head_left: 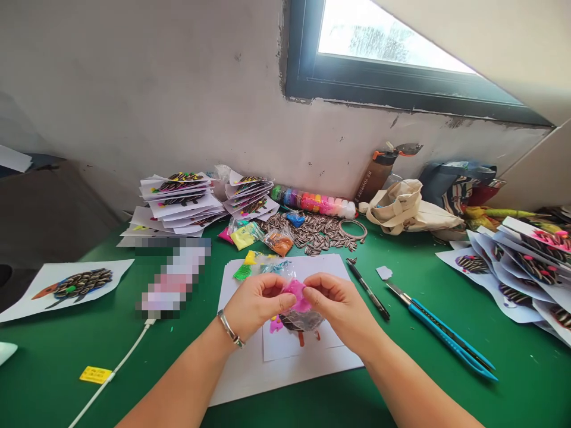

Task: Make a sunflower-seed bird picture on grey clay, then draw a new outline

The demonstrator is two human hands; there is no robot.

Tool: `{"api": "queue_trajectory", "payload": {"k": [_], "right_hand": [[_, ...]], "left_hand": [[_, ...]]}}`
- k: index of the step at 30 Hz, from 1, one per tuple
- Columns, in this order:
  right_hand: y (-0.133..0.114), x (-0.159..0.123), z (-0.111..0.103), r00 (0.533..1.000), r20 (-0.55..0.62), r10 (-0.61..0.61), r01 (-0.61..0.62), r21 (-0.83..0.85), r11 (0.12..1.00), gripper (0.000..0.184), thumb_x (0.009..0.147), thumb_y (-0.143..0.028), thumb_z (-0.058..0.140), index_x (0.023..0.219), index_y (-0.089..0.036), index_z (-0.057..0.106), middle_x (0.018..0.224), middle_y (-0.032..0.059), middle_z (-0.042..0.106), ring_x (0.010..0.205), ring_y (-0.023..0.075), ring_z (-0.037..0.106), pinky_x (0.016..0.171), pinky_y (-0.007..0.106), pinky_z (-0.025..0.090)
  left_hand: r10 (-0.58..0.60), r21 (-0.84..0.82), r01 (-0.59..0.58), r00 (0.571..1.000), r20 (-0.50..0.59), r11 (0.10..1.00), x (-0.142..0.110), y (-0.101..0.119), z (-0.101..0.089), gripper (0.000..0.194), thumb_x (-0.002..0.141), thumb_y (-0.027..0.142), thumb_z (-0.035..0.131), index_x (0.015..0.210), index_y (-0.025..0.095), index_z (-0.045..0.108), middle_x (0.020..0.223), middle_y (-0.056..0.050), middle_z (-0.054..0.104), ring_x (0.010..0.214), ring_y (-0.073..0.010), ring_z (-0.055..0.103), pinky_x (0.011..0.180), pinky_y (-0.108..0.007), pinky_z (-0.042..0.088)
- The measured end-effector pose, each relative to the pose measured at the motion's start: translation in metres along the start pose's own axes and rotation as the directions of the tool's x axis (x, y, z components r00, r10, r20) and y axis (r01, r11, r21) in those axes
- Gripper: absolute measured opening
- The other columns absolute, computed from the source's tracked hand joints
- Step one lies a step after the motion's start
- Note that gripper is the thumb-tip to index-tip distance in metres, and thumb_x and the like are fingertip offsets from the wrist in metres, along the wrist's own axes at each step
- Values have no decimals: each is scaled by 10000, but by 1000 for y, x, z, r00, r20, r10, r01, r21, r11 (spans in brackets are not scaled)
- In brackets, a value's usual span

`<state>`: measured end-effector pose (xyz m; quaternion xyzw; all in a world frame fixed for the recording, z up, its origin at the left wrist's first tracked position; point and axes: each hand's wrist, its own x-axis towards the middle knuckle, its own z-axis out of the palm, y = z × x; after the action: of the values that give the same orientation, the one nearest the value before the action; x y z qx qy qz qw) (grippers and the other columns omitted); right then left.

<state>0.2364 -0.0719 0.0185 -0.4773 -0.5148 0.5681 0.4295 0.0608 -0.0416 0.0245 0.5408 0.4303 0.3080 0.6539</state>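
Between my two hands is a small clear plastic bag of pink modelling clay [298, 297]. My left hand [263, 297] pinches its left side with thumb and fingertips, and my right hand [330, 300] pinches the right side. Just below the bag lies a sheet of white paper [279, 351] with a sunflower-seed picture, partly hidden by the bag, with pink clay at its left. Larger white sheets [241, 380] lie under it. Bags of yellow clay [250, 258] and green clay [242, 272] rest just beyond my left hand.
A black pen [368, 288] and a blue utility knife [441, 330] lie to the right. Loose sunflower seeds [316, 232] and a tape roll [352, 230] sit at the back. Stacked seed pictures [178, 205] stand back left, more [526, 267] at right. A white cable [129, 356] crosses the left side.
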Motion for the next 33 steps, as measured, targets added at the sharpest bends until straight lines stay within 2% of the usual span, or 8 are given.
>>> {"api": "queue_trajectory", "payload": {"k": [3, 7, 9, 14, 18, 25, 29, 33], "right_hand": [[0, 0, 0, 1000, -9, 2, -2, -13, 1000, 229, 811, -410, 629, 801, -182, 645, 649, -4, 603, 551, 129, 583, 466, 225, 438], [2, -1, -2, 995, 85, 52, -54, 18, 998, 294, 811, -446, 627, 893, -165, 656, 709, 10, 609, 520, 111, 552, 441, 224, 436], [3, -2, -2, 991, 116, 71, -72, 4, 997, 284, 818, -438, 610, 868, -162, 659, 698, 5, 589, 513, 104, 524, 436, 224, 427], [2, -2, -1, 997, 78, 17, -4, -161, 987, 124, 782, -215, 577, 668, -167, 587, 646, -17, 558, 581, 97, 478, 504, 213, 383], [-1, -2, -1, 998, 54, -17, 29, -240, 970, 140, 720, -106, 532, 602, -175, 501, 606, -36, 508, 590, 93, 438, 529, 216, 349], [1, -4, 0, 998, 8, -59, 59, -144, 988, 159, 750, -140, 565, 616, -179, 488, 608, -42, 496, 586, 91, 421, 524, 217, 337], [3, -3, 0, 997, 56, -48, 52, -70, 996, 210, 778, -221, 627, 620, -171, 498, 596, -46, 486, 560, 84, 424, 509, 214, 338], [0, -3, -2, 989, 145, -2, 6, -28, 1000, 140, 827, -301, 621, 816, -162, 631, 736, 4, 605, 659, 117, 532, 608, 246, 429]], "left_hand": [[11, 24, -10, 999, -31, 1000, -1, 0, -1, 256, 636, 378, 749, 697, 144, 666, 611, -9, 607, 553, -134, 528, 535, -254, 431], [34, 96, -32, 999, -13, 995, -4, 2, -1, 227, 670, 373, 718, 646, 152, 669, 575, -4, 591, 535, -126, 506, 513, -237, 407], [38, 140, -38, 999, -2, 989, -6, 2, 0, 221, 693, 370, 698, 637, 158, 669, 562, -3, 582, 524, -125, 495, 500, -234, 396], [45, 243, -48, 999, 18, 969, -10, -1, 5, 240, 740, 372, 650, 663, 148, 691, 573, -21, 586, 539, -138, 490, 514, -249, 390], [80, 275, -82, 997, 17, 958, -10, -4, 9, 237, 754, 351, 629, 655, 145, 692, 584, -23, 588, 548, -136, 486, 509, -242, 380], [72, 203, -65, 997, -25, 977, -8, -5, 9, 255, 737, 400, 660, 714, 148, 687, 599, -21, 594, 527, -132, 492, 493, -241, 393], [137, 334, -123, 990, -18, 935, -13, 4, 7, 287, 767, 375, 611, 603, 149, 674, 548, -20, 583, 541, -137, 501, 513, -237, 396], [206, 409, -195, 978, 18, 892, -18, 9, 7, 273, 816, 311, 547, 669, 148, 709, 585, -12, 609, 564, -128, 515, 533, -222, 403]]}}
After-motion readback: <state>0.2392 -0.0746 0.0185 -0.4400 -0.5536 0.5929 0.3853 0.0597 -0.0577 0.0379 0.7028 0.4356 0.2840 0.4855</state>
